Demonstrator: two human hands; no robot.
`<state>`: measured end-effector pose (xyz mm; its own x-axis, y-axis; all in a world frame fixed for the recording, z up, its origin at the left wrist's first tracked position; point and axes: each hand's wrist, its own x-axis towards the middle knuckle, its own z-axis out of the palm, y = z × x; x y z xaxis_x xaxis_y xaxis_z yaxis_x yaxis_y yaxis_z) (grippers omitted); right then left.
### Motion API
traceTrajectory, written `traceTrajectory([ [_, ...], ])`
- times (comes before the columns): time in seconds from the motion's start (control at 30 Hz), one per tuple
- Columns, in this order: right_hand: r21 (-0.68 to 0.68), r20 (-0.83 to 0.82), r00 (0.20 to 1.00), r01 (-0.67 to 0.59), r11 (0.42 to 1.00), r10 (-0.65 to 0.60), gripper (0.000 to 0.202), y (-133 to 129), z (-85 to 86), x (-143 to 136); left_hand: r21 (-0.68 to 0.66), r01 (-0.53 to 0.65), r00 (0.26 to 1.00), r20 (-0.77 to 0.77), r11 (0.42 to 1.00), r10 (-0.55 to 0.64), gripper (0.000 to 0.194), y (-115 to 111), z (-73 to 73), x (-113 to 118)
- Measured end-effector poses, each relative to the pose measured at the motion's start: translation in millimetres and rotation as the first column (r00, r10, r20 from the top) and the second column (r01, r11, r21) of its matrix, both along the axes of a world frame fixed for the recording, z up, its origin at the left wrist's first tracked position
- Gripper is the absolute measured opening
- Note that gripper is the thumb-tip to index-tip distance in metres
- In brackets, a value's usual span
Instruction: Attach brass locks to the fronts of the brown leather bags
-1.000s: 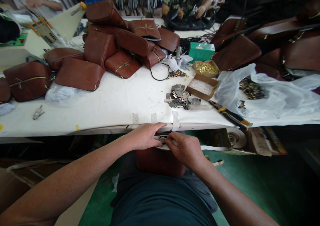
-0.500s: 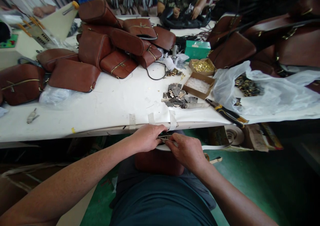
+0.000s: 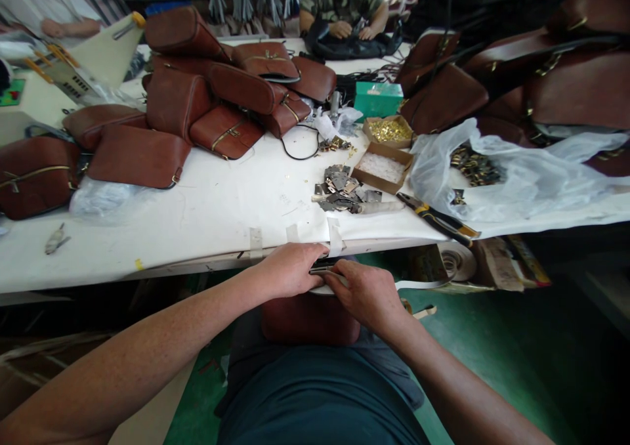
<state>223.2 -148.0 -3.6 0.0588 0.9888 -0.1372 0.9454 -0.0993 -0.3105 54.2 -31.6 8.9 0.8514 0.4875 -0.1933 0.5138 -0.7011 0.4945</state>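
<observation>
From my end I see the left hand (image 3: 294,269) and right hand (image 3: 365,291) close together over a brown bag (image 3: 310,325) on the lap (image 3: 246,340), just below the counter (image 3: 236,192)'s edge. The right hand pinches a white strip (image 3: 416,285) that trails toward a roll (image 3: 457,261); I can't tell whether the left grips anything. Metal plates (image 3: 340,188) and pliers (image 3: 440,220) lie on the counter.

"How does the bag (image 3: 310,322) look?"
"Reddish-brown, smooth, round-cornered, its top partly hidden, just on the near side of the table (image 3: 197,218)."
"And the strip (image 3: 420,285)?"
"White, narrow, slightly sagging, also on the table's near side, running rightward."
</observation>
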Motion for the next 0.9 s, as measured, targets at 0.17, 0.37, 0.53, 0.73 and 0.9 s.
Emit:
traceTrajectory([
  [0.17, -0.002, 0.017, 0.999, -0.040, 0.999, 0.040, 0.026, -2.2, 0.4, 2.3, 0.057, 0.003, 1.000, 0.014, 0.998, -0.004, 0.042, -2.2, -0.3, 2.5],
  [0.37, -0.002, 0.022, 0.997, -0.070, 0.998, 0.070, 0.026, -2.2, 0.4, 2.6, 0.044, -0.041, 0.998, -0.043, 0.998, 0.043, 0.050, -6.2, 0.6, 4.4],
  [0.53, -0.043, 0.021, 0.997, -0.076, 0.996, 0.077, 0.026, -1.4, 3.7, 1.0, -0.009, -0.080, 0.997, -0.022, 0.997, 0.080, 0.052, -10.0, 1.6, 9.4],
  [0.73, -0.069, 0.036, 0.984, -0.173, 0.983, 0.175, 0.023, 2.3, 4.2, -4.7, -0.013, -0.082, 0.996, -0.026, 0.997, 0.081, 0.052, -12.8, -2.5, 13.3],
  [0.9, 0.017, -0.321, 0.848, -0.439, 0.898, 0.421, 0.022, -17.6, 51.8, -14.9, 0.056, -0.094, 0.989, -0.108, 0.994, 0.099, 0.050, -7.5, -6.8, 14.5],
])
